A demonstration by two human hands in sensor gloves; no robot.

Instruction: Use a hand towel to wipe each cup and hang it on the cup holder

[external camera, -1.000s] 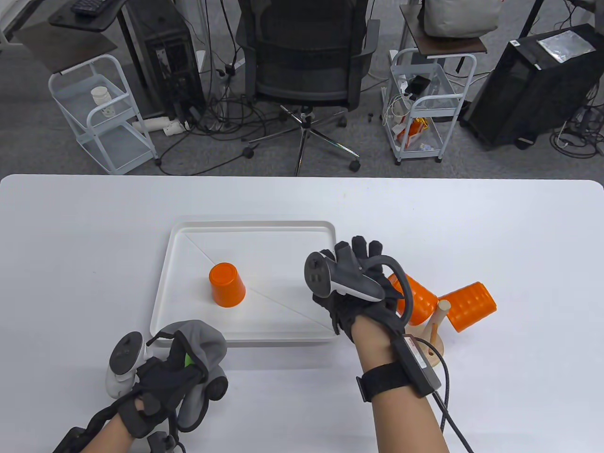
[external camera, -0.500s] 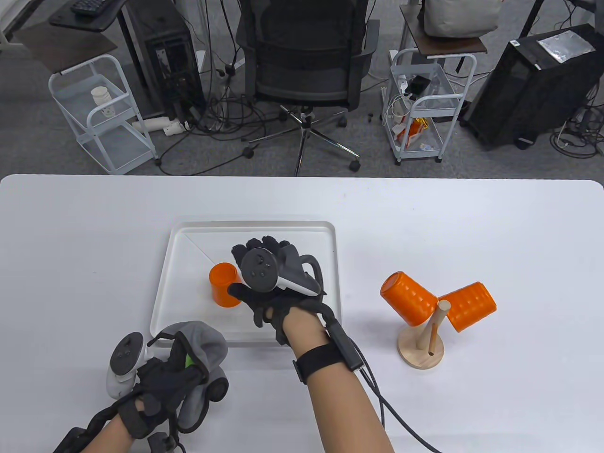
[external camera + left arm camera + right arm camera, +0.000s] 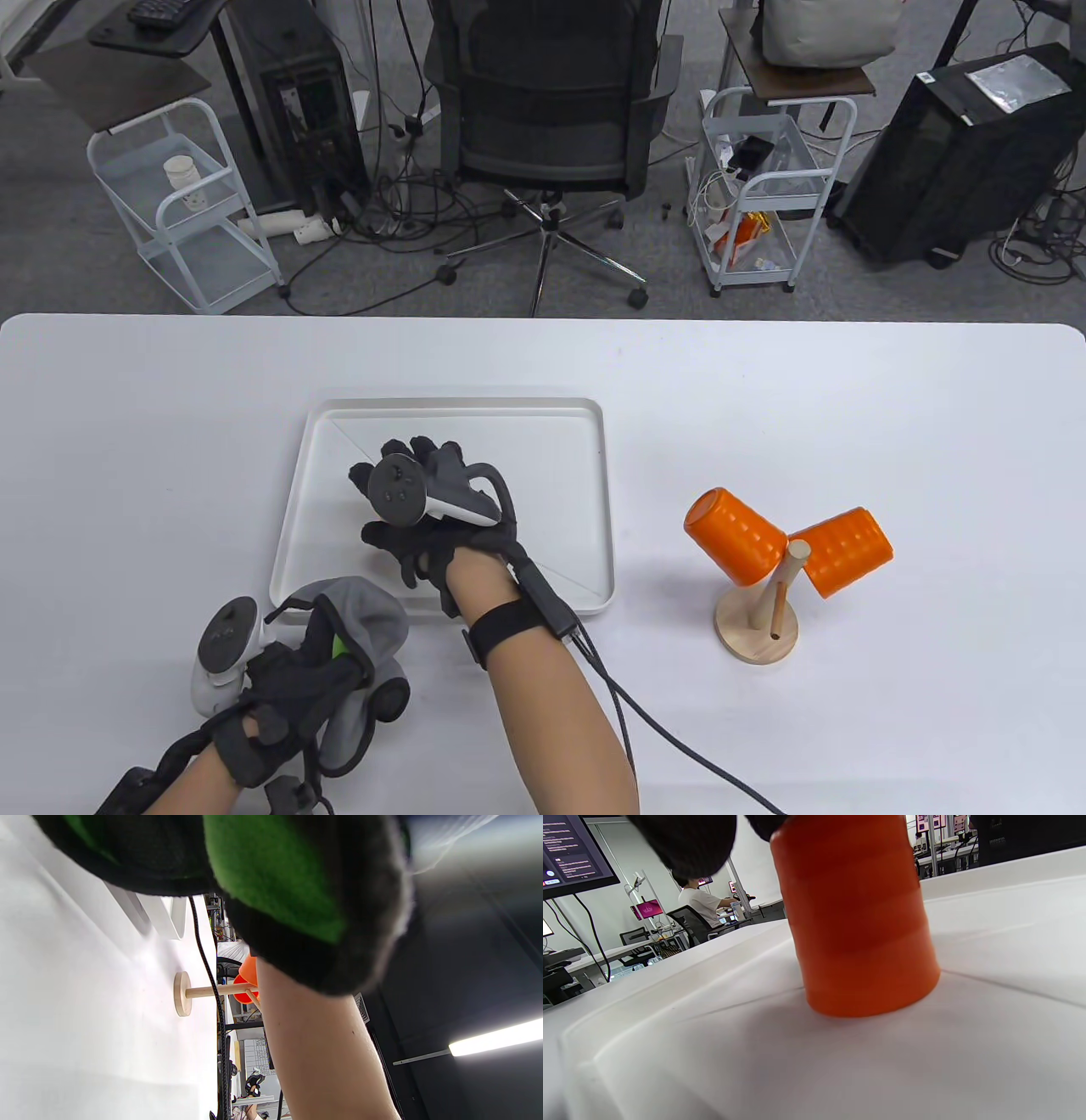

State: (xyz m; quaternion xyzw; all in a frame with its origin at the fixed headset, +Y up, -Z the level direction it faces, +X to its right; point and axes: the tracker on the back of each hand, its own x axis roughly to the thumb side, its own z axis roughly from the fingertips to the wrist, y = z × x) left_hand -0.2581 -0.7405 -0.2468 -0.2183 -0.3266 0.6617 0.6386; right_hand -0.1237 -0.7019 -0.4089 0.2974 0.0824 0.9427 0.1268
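The right hand (image 3: 428, 518) is over the white tray (image 3: 585, 475), its fingers (image 3: 687, 840) curled down round the top of an upturned orange cup (image 3: 857, 921) that stands mouth-down on the tray floor; in the table view the hand and its tracker hide that cup completely, and only the right wrist view shows it, upright and touching the tray. The left hand (image 3: 293, 679) is at the near left of the worktop (image 3: 891, 407), just near of the tray's near left corner, its fingers closed on a bunched grey hand towel (image 3: 373, 607); the left wrist view is mostly filled by glove and towel. To the right of the tray, well apart from it, stands the wooden cup holder (image 3: 759, 624) with two more orange cups: one (image 3: 734, 536) hung on its left peg, another (image 3: 848, 550) on its right, both tilted, while a bare peg (image 3: 793, 564) sticks up between them. The right forearm and its black cable (image 3: 679, 747) cross the near worktop between tray and holder. Beyond the far edge are an office chair (image 3: 551, 110), two white trolleys (image 3: 182, 204) and computer towers on the floor.
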